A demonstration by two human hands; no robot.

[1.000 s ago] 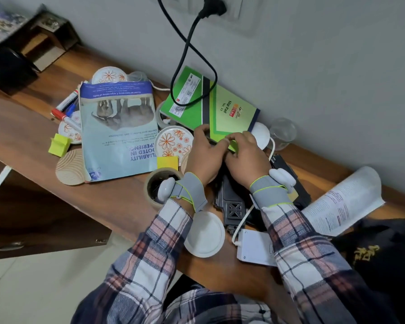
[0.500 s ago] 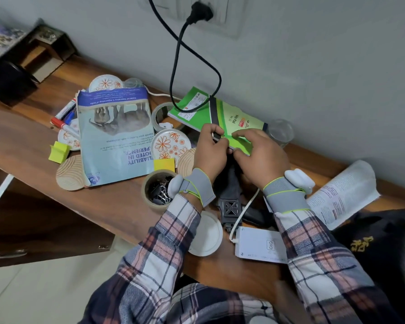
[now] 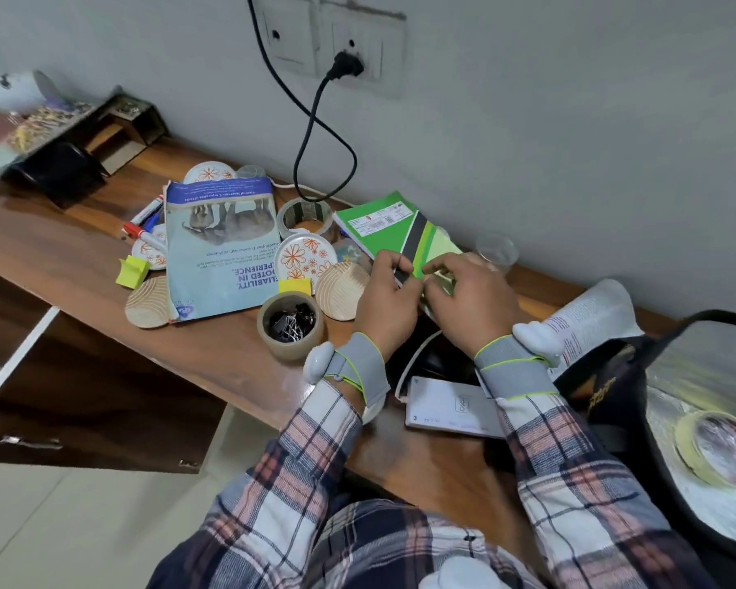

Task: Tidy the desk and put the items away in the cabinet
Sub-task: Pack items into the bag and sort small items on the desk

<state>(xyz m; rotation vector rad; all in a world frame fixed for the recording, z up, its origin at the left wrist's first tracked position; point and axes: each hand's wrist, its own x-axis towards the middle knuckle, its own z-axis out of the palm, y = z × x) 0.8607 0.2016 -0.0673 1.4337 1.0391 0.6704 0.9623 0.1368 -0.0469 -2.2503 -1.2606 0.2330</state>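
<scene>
Now, far left of the hands and below the tabletop (image 3: pixel 60 257), a cabinet door (image 3: pixel 103 397) appears swung open, probably to receive items. Left of the hands lies a blue magazine (image 3: pixel 222 248), upside down to the wearer. Legible fragments: "LIABILITY", "OTED IN", "PERIENCE". Just left of the left hand (image 3: pixel 385 299), a tape roll (image 3: pixel 290 329) serves as a cup for black binder clips (image 3: pixel 290 323).

Left hand and right hand (image 3: pixel 472 299) meet at the near edge of the green notebook (image 3: pixel 383 225). Both have fingers curled and pinch it, likely to lift it for putting away. The notebook is on the tabletop clutter, not yet in the cabinet. Print on its white label is too small to read. Right of the hands lies an open book (image 3: pixel 587 320), text illegible.
</scene>
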